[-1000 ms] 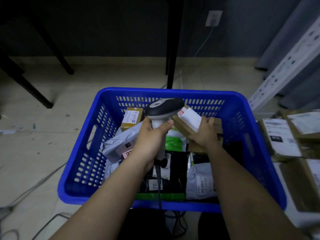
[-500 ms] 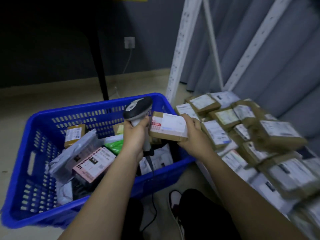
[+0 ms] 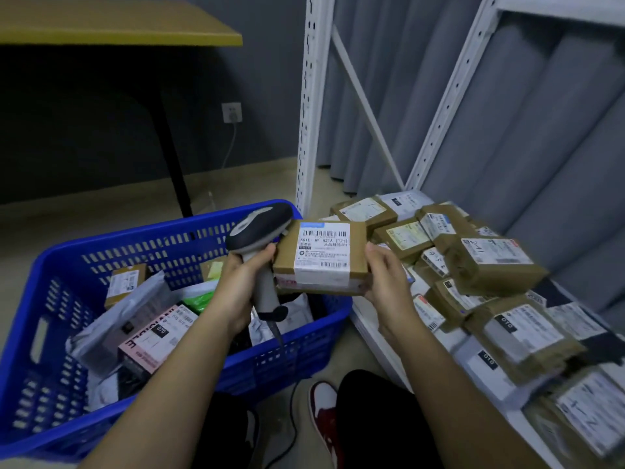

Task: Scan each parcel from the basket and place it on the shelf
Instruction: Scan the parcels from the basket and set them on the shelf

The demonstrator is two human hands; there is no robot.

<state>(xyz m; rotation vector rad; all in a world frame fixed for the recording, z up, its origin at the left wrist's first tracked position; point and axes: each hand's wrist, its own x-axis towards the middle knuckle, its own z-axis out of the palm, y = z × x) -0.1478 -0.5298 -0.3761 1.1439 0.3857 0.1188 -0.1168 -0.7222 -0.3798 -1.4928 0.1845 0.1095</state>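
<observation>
My left hand (image 3: 236, 289) is curled round the grip of the scanner (image 3: 258, 228), its head tipped toward the box (image 3: 321, 258); my right hand (image 3: 389, 282) pinches that box by its right edge, thumb on top, label up, above the basket's (image 3: 61, 265) right rim and just beside the shelf (image 3: 378, 330). Beige floor below, dark wall with a socket (image 3: 232, 112), a yellow-topped table (image 3: 118, 23), grey curtain (image 3: 541, 130) behind the white uprights. A second ago I faced the basket head-on; now I have turned right and the box has come up and over toward the shelf. The basket holds grey bags, a pink parcel (image 3: 155, 336), small cartons; the shelf is heaped with taped brown boxes (image 3: 490, 265)
</observation>
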